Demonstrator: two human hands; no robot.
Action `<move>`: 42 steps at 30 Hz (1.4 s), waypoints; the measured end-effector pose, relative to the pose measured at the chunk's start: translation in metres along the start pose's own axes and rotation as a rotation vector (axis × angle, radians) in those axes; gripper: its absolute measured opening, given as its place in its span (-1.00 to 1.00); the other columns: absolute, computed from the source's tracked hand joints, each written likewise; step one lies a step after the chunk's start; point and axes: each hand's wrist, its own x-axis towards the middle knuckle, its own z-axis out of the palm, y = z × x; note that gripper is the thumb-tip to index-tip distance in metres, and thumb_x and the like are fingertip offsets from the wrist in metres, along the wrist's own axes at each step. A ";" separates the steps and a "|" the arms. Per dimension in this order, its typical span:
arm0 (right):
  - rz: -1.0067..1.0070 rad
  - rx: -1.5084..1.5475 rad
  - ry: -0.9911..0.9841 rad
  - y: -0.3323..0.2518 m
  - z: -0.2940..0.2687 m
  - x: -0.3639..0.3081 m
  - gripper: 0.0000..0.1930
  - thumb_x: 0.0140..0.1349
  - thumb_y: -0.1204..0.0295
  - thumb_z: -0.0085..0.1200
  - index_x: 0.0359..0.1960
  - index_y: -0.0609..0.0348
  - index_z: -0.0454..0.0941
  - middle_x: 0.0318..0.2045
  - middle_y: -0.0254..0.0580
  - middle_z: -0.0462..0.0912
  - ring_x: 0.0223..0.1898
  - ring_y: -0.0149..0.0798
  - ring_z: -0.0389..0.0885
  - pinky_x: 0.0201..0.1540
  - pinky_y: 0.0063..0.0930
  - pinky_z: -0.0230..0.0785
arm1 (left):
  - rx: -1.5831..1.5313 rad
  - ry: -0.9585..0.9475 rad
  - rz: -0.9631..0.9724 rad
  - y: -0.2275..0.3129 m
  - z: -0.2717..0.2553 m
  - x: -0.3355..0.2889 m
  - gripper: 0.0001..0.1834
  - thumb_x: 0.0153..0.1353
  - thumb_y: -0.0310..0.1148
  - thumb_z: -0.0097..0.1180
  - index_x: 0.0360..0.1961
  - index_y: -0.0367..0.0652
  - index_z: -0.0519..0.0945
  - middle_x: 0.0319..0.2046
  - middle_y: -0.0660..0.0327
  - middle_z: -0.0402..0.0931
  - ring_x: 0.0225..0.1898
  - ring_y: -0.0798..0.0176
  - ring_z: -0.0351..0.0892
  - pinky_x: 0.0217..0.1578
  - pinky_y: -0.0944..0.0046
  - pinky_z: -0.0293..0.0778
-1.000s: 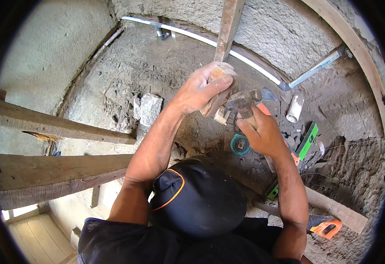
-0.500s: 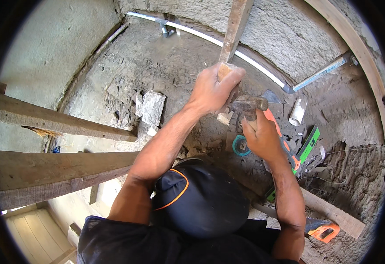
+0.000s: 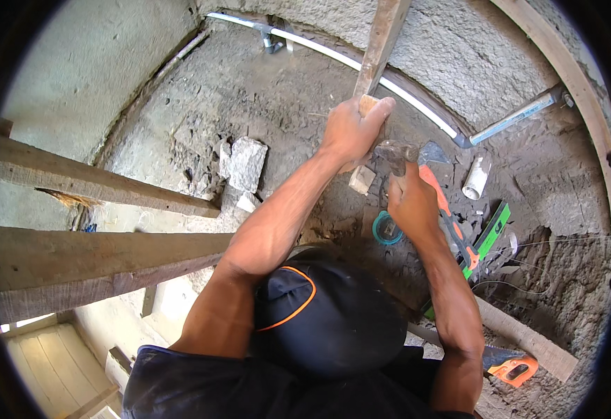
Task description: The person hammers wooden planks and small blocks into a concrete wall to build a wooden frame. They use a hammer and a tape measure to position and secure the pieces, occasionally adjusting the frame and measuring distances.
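My left hand is closed around a piece of wood, whose pale end shows between thumb and fingers. It is beside the foot of an upright timber post. In my right hand is a hammer, gripped by its wooden handle close under the dusty metal head. The hammer head is just below and right of my left hand. A small wood block shows below my left hand; whether it joins the held piece I cannot tell. A round turquoise-rimmed object lies left of my right wrist.
On the right lie an orange-and-grey tool, a green level, a short white pipe and an orange-handled saw. Broken concrete lies left of my left forearm. Timber beams cross the left side; white pipe follows the wall.
The view has shifted slightly. My left hand has moved a little right and away from me, still holding the wood. The hammer head has turned in my right hand, which has risen slightly.
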 end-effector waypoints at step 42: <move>0.488 1.226 -0.369 -0.044 -0.065 -0.015 -0.61 0.61 0.06 -0.05 -0.01 0.20 0.40 -0.54 -0.27 0.46 -0.72 -0.35 0.43 -0.68 -0.31 0.39 | -0.876 -0.580 -0.101 -0.037 -0.020 -0.030 0.05 0.24 0.60 -0.03 0.34 -0.17 0.39 -0.24 0.02 0.61 -0.32 0.09 0.73 -0.28 0.06 0.70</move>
